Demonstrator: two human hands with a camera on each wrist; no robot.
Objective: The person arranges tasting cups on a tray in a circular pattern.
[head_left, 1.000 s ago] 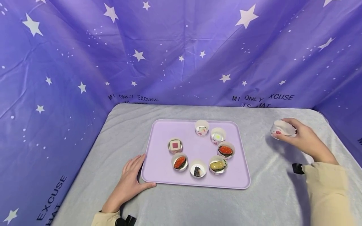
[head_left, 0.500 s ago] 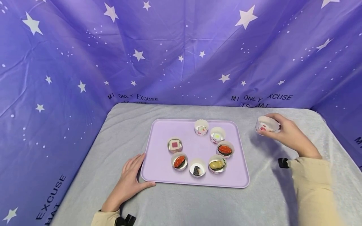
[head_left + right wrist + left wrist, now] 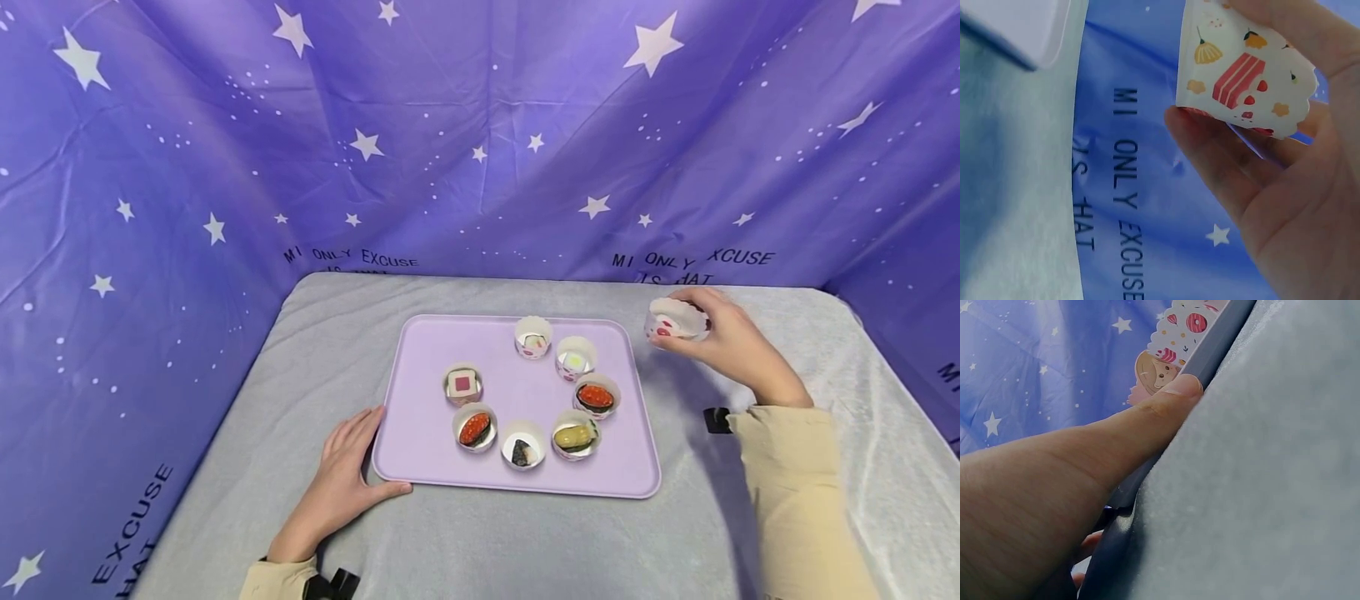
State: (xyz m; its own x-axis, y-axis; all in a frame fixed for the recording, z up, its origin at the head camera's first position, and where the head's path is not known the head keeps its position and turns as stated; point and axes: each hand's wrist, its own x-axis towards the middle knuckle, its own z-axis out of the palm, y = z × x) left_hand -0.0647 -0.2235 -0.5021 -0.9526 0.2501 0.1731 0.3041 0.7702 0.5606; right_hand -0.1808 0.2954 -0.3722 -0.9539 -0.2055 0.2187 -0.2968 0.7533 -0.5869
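Observation:
A white scalloped paper baking cup (image 3: 664, 325), printed with cake and fruit pictures, is held between the thumb and fingers of my right hand (image 3: 731, 340). The cup is in the air beyond the right edge of a lilac tray (image 3: 427, 467), and its inside is mostly hidden. In the right wrist view, the printed wall of this cup (image 3: 1241, 75) lies between thumb and fingers. My left hand (image 3: 341, 475) rests at the tray's front left corner, fingers extended along the left side. Its thumb (image 3: 1166, 400) lies straight against the front edge.
Several paper cups stand in a ring on the tray with toy sushi pieces: two with orange roe sushi (image 3: 474, 429), one with a rice ball (image 3: 524, 453), one with a yellow-topped piece (image 3: 576, 437). Grey cloth (image 3: 480, 550) covers the table. A purple star curtain (image 3: 480, 75) hangs behind.
My right hand has carried the paper cup leftward and slightly away from me, closer to the tray's right edge. The left hand and the cups on the tray have stayed in place.

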